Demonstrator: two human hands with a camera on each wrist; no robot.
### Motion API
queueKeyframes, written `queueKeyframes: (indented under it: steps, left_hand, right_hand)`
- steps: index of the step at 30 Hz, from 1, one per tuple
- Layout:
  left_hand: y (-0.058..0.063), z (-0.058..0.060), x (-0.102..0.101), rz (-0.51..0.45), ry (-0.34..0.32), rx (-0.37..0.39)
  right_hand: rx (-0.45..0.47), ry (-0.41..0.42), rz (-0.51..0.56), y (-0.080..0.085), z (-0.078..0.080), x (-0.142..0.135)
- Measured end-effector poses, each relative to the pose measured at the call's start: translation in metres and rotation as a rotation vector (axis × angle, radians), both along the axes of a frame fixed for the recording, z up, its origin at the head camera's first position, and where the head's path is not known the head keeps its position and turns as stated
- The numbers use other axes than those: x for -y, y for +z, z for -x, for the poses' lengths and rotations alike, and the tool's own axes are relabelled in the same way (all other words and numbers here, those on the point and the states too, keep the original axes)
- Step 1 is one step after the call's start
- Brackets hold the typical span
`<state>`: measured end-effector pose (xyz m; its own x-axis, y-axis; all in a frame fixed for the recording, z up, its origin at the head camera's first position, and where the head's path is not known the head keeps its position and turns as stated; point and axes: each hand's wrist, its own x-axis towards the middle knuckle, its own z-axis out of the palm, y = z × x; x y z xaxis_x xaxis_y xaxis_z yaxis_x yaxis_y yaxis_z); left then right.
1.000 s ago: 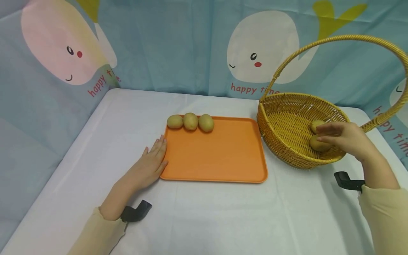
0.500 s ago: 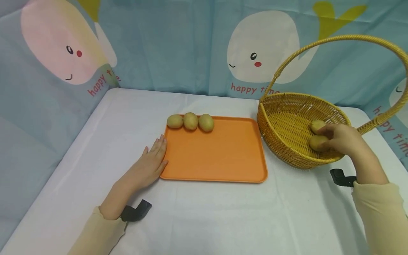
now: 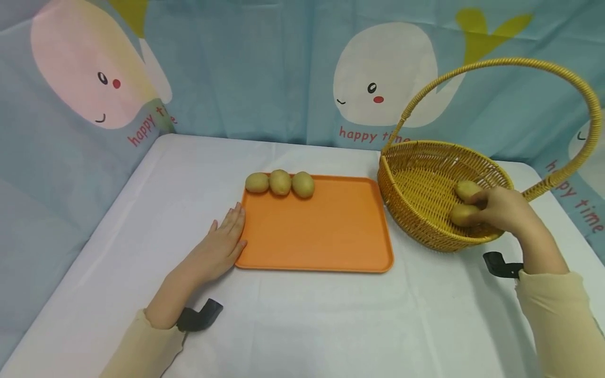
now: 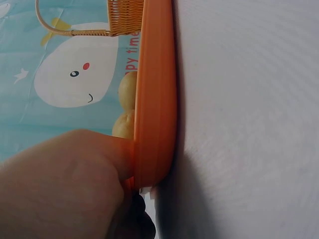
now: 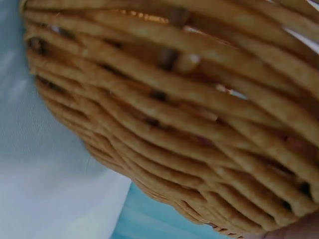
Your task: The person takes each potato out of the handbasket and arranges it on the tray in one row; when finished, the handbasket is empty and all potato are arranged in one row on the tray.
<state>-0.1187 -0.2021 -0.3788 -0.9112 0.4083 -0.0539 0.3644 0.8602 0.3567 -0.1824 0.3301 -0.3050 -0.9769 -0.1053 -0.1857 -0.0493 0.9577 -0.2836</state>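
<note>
The nearer potato (image 3: 463, 215) in the wicker basket (image 3: 416, 226) is pinched in the right hand's (image 3: 508, 210) curled fingers; how firmly cannot be told. Beside it, the farther potato (image 3: 467, 189) is partly covered. 3 potatoes (image 3: 280, 182) are lined up at the orange tray's (image 3: 316, 231) back left corner. The tray's left edge is touched by the left hand (image 3: 218, 251), fingers extended, nothing grasped. A pick-up seems under way; a lift clear of the rim seems called for.

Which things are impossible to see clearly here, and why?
Head: right end of the nearer potato in the basket, behind the right grip.
Left wrist: floor of the tray, behind its wall; part of the basket, past the top edge.
Right wrist: basket's contents, behind its weave.
</note>
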Motion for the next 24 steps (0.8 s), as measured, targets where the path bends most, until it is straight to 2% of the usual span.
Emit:
queueKeyframes:
  steps: [6,14,20,24]
  left_hand:
    - [0.001,0.0,0.0,0.004,0.009,0.007]
    - [-0.003,0.001,0.0,0.0,0.009,0.031]
    - [-0.004,0.001,0.0,-0.003,0.01,0.028]
    - [-0.005,0.001,0.0,-0.007,0.006,0.023]
  right_hand:
    - [0.064,0.031,0.144,-0.003,-0.004,0.007]
    - [0.029,0.08,0.205,-0.01,-0.002,0.012]
    - [0.083,0.104,0.3,-0.012,0.0,0.016]
    - [0.095,0.144,0.326,-0.015,0.0,0.018]
